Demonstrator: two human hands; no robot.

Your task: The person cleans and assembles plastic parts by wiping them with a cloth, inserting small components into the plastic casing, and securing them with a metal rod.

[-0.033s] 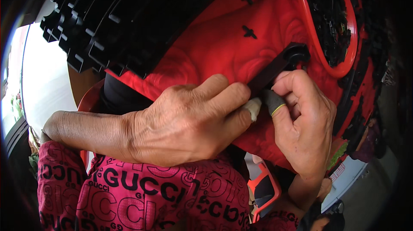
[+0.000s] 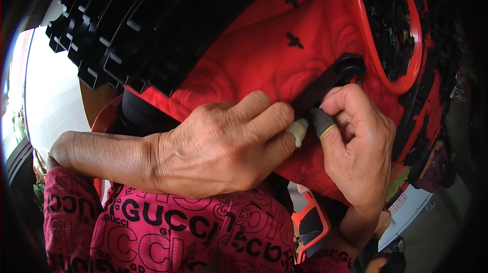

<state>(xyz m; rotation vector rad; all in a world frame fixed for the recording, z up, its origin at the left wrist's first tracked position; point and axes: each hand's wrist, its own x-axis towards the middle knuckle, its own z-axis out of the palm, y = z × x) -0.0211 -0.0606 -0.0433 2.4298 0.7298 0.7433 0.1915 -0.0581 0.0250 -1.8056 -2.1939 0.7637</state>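
My left hand (image 2: 218,146) is closed around a long black plastic piece (image 2: 320,85) with a rounded, hollow end. The piece slants up to the right, and its lower end is hidden behind my fingers. A cream-coloured cover (image 2: 299,132) wraps the tip of one left digit. My right hand (image 2: 358,141) is closed in a pinch close against the piece's lower right side, its thumb wearing a dark grey finger cot (image 2: 321,121) with a yellow edge. Whatever small part those fingertips hold, if any, is hidden.
Beneath my hands spreads a red rose-patterned cloth (image 2: 244,49) with small black cross-shaped pieces (image 2: 294,41) on it. Long black plastic strips (image 2: 132,24) are stacked at the upper left. A red-rimmed basket (image 2: 419,59) full of black parts stands at the upper right.
The rounded end of the black piece has tipped down very slightly. Both hands stay almost in place.
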